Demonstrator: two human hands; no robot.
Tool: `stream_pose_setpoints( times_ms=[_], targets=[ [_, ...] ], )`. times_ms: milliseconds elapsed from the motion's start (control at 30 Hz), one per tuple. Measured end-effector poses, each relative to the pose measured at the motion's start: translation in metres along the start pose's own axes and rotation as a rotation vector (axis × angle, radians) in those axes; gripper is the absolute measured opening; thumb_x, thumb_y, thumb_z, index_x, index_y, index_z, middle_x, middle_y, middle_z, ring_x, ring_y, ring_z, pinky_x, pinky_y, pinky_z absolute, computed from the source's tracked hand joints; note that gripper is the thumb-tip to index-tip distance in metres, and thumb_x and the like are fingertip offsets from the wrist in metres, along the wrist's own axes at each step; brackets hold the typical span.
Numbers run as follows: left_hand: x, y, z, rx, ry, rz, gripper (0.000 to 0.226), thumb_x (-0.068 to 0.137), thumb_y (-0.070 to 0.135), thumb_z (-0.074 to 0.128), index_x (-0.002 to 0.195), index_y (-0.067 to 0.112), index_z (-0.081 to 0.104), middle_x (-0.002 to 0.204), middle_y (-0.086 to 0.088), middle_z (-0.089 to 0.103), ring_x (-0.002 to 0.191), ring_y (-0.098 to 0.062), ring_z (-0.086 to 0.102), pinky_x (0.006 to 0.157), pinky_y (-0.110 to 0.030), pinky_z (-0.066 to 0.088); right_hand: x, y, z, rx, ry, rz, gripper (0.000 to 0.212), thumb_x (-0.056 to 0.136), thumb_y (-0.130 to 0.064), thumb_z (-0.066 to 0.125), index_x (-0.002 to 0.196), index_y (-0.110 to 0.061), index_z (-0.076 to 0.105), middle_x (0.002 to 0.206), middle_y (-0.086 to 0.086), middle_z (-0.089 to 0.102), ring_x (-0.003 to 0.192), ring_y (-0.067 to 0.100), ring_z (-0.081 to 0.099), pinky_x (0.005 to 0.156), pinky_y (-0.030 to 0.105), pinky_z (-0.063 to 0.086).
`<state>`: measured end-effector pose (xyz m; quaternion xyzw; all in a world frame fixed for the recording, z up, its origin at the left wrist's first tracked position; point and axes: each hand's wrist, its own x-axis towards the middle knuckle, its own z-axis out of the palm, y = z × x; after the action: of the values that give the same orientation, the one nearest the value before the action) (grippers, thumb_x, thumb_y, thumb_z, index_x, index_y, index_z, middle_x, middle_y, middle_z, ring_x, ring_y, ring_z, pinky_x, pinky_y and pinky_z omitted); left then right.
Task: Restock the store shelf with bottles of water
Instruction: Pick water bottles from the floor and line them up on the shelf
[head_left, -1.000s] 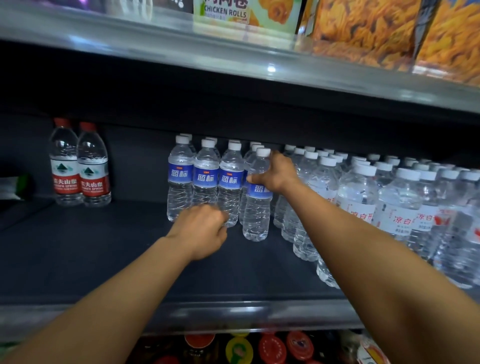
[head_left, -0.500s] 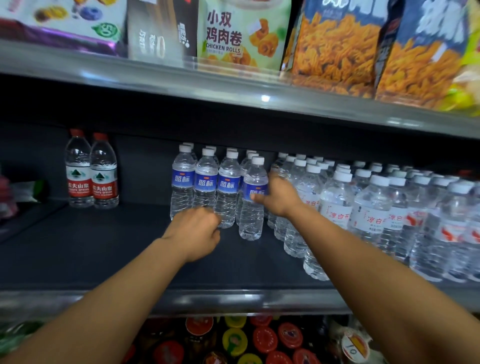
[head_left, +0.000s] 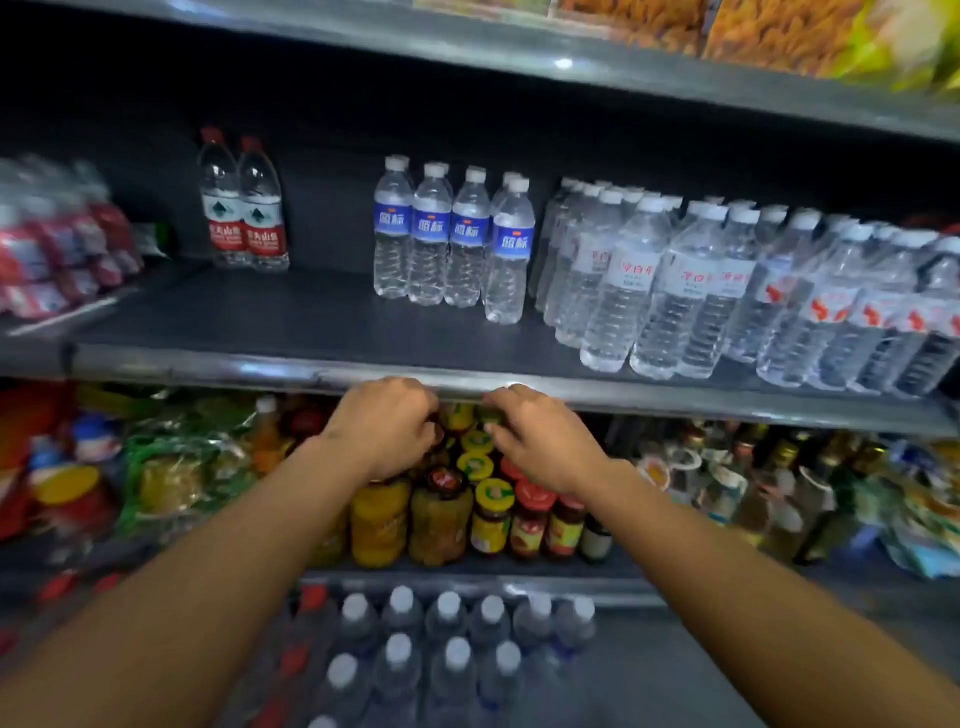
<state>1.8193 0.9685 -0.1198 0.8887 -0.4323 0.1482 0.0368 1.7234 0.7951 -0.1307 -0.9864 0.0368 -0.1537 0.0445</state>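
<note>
From the head camera, both hands are low, in front of the steel edge of the water shelf (head_left: 208, 364), and neither holds a bottle. The left hand (head_left: 382, 426) has its fingers curled downward and I see nothing gripped inside; the right hand (head_left: 540, 441) is also loosely curled, its fingertips near the jar lids (head_left: 475, 462) of the lower shelf, but whether they touch a lid I cannot tell. Above and beyond the hands, on the dark shelf, stands a small group of blue-label bottles (head_left: 457, 239), with one bottle a little forward of the row. To the right of the hands and higher is a dense block of white-label bottles (head_left: 691, 291); far to the upper left are two red-label bottles (head_left: 244, 208). Between the red pair and the blue group the shelf floor shows much bare space. Below the hands, close to the person, is a pack of bottles (head_left: 426, 654) seen by the white caps. My judgement: some blue bottles are placed, many remain in the pack, so the task is perhaps in its early or middle part.
</note>
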Motion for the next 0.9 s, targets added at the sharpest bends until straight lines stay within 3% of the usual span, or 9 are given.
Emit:
stream_pose_setpoints(
  times_ms=[200, 367, 533, 633, 900],
  targets=[
    [-0.097, 0.031, 0.059, -0.043, -0.173, -0.011, 0.022, 0.093, 0.031, 0.045, 0.099, 0.017, 0.060, 0.107, -0.007, 0.061, 0.099, -0.030, 0.058, 0.065, -0.031, 0.037, -0.092, -0.037, 0.078, 0.114, -0.128, 0.029, 0.030, 0.097, -0.028, 0.048, 0.123, -0.014, 0.051, 0.119, 0.011, 0.056, 0.106, 0.034, 0.054, 0.073, 0.038, 0.045],
    [-0.172, 0.042, 0.134, -0.196, -0.318, -0.039, 0.018, 0.090, 0.030, 0.046, 0.092, 0.018, 0.059, 0.102, -0.008, 0.062, 0.093, -0.029, 0.060, 0.064, -0.033, 0.042, -0.151, -0.065, 0.155, 0.236, -0.270, 0.081, 0.029, 0.094, -0.022, 0.049, 0.120, -0.010, 0.054, 0.119, 0.015, 0.059, 0.108, 0.035, 0.055, 0.083, 0.043, 0.046],
    [-0.247, 0.041, 0.199, -0.321, -0.486, -0.172, 0.033, 0.080, 0.040, 0.037, 0.090, 0.019, 0.061, 0.101, -0.010, 0.064, 0.095, -0.031, 0.062, 0.076, -0.039, 0.052, -0.192, -0.096, 0.222, 0.336, -0.399, 0.132, 0.031, 0.093, -0.023, 0.050, 0.121, -0.010, 0.054, 0.117, 0.017, 0.060, 0.106, 0.038, 0.057, 0.081, 0.045, 0.049],
    [-0.279, 0.030, 0.222, -0.317, -0.560, -0.266, 0.027, 0.085, 0.033, 0.048, 0.099, 0.018, 0.066, 0.111, -0.008, 0.065, 0.102, -0.028, 0.062, 0.082, -0.034, 0.051, -0.200, -0.114, 0.251, 0.412, -0.447, 0.177, 0.037, 0.092, -0.024, 0.055, 0.126, -0.011, 0.050, 0.124, 0.016, 0.059, 0.112, 0.037, 0.057, 0.087, 0.045, 0.049],
    [-0.307, 0.005, 0.259, -0.349, -0.659, -0.411, 0.029, 0.090, 0.029, 0.051, 0.111, 0.014, 0.065, 0.121, -0.010, 0.061, 0.112, -0.030, 0.057, 0.090, -0.035, 0.048, -0.178, -0.157, 0.301, 0.532, -0.401, 0.360, 0.064, 0.082, -0.033, 0.072, 0.132, -0.009, 0.041, 0.133, 0.014, 0.049, 0.123, 0.032, 0.046, 0.094, 0.042, 0.044]
  ],
)
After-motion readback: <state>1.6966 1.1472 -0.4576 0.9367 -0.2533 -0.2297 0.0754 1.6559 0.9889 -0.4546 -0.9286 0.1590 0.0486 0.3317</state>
